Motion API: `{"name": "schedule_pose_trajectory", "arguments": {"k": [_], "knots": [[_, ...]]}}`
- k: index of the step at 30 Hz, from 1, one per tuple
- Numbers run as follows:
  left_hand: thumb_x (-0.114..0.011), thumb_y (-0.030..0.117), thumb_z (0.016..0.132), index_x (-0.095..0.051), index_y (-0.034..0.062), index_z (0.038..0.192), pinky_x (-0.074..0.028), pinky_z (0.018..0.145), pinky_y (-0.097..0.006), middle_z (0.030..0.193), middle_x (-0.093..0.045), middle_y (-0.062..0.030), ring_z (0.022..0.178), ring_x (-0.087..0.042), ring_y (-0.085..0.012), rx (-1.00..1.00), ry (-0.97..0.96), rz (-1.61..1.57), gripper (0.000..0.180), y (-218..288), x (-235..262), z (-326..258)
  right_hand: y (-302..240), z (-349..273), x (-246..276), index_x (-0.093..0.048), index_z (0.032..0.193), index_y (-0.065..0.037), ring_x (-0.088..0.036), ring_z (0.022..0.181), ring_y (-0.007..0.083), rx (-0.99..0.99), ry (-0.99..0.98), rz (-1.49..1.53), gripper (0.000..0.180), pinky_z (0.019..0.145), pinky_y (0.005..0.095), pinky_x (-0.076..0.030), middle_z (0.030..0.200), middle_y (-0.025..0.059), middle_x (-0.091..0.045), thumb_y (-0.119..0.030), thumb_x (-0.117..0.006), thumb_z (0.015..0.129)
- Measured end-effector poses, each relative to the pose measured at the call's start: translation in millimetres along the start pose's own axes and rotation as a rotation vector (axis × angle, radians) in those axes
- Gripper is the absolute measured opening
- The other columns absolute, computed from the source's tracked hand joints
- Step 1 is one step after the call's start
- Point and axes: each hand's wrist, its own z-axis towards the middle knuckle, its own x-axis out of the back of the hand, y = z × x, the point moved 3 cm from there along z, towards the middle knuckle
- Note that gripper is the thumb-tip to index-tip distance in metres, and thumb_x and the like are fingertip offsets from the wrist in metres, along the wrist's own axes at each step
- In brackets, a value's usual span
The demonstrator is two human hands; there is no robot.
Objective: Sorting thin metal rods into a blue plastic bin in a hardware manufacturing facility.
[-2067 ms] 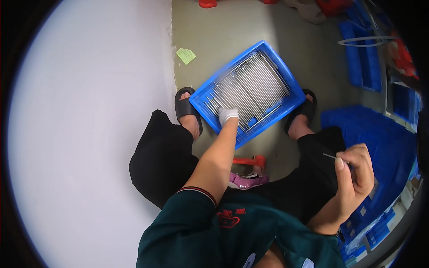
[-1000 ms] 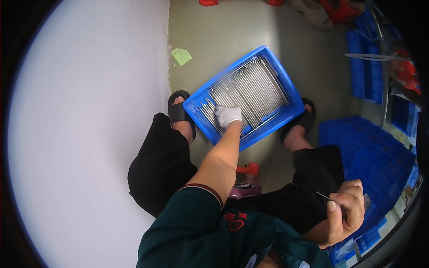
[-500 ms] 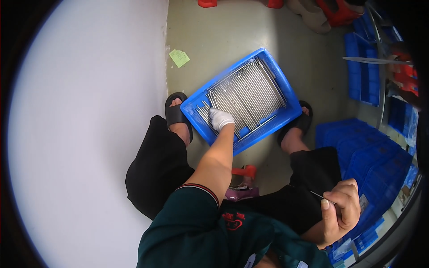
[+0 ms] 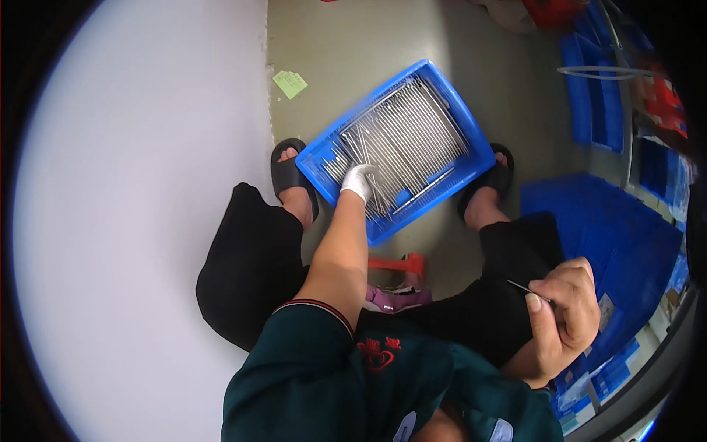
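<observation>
A blue plastic crate on the floor between my feet holds many thin silvery metal rods lying side by side. My left hand, in a white glove, reaches into the crate's left part. Its fingers are curled around a bunch of rods that lie slanted across the others. Raised at the lower right, my bare right hand pinches a thin dark metal pin between thumb and fingers. The far end of that pin is hidden in the hand.
Black slippers are on my feet beside the crate. Stacked blue bins stand at the right, with a shelf of blue trays behind. A green paper slip lies by the white wall. A red stool part shows below the crate.
My left hand has closed around rods on the crate's left side, and several now lie askew. The right hand still holds the pin. The whole view has shifted slightly.
</observation>
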Motion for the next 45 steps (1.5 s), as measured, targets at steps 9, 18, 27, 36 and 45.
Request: {"name": "schedule_pose_trajectory", "arguments": {"k": [9, 18, 27, 36, 45], "knots": [[-0.048, -0.010, 0.074, -0.054, 0.0082, 0.115, -0.053, 0.081, -0.046, 0.105, -0.059, -0.0167, 0.093, -0.058, -0.0335, -0.008, -0.063, -0.220, 0.045, 1, 7, -4, -5, 0, -1, -0.066, 0.078, -0.001, -0.052, 0.065, 0.0223, 0.053, -0.069, -0.040, 0.018, 0.057, 0.0310, -0.040, 0.070, 0.0085, -0.059, -0.006, -0.074, 0.064], [-0.049, -0.008, 0.074, -0.053, 0.0052, 0.111, -0.051, 0.084, -0.052, 0.105, -0.058, -0.0182, 0.094, -0.059, -0.0381, 0.065, -0.016, -0.393, 0.040, -16, 29, -27, -8, 3, -9, -0.066, 0.079, -0.001, -0.053, 0.065, 0.0224, 0.090, -0.109, -0.011, 0.018, 0.058, 0.0313, -0.041, 0.071, 0.0080, -0.060, -0.006, -0.075, 0.064], [-0.048, -0.011, 0.072, -0.056, 0.0016, 0.097, -0.050, 0.080, -0.055, 0.088, -0.059, -0.0129, 0.081, -0.062, -0.0351, 0.155, -0.181, -0.358, 0.029, -52, 1, -31, -12, 4, -15, -0.067, 0.078, -0.003, -0.052, 0.065, 0.0219, 0.092, -0.109, -0.077, 0.017, 0.057, 0.0309, -0.041, 0.070, 0.0066, -0.059, -0.006, -0.076, 0.064], [-0.051, -0.010, 0.075, -0.058, 0.0004, 0.101, -0.054, 0.072, -0.047, 0.095, -0.062, -0.0169, 0.083, -0.063, -0.0343, 0.060, -0.043, -0.208, 0.029, -5, 1, -8, -13, 5, -18, -0.067, 0.077, -0.004, -0.052, 0.066, 0.0219, 0.104, -0.135, -0.114, 0.017, 0.057, 0.0310, -0.041, 0.070, 0.0070, -0.058, -0.004, -0.076, 0.062], [-0.052, 0.000, 0.085, -0.058, 0.0077, 0.106, -0.054, 0.071, -0.054, 0.099, -0.064, -0.0156, 0.081, -0.064, -0.0340, 0.143, -0.041, -0.282, 0.023, 16, 11, -5, -15, 6, -19, -0.067, 0.077, -0.004, -0.053, 0.066, 0.0224, 0.084, -0.153, -0.137, 0.017, 0.058, 0.0313, -0.042, 0.071, 0.0071, -0.059, -0.004, -0.076, 0.063]]}}
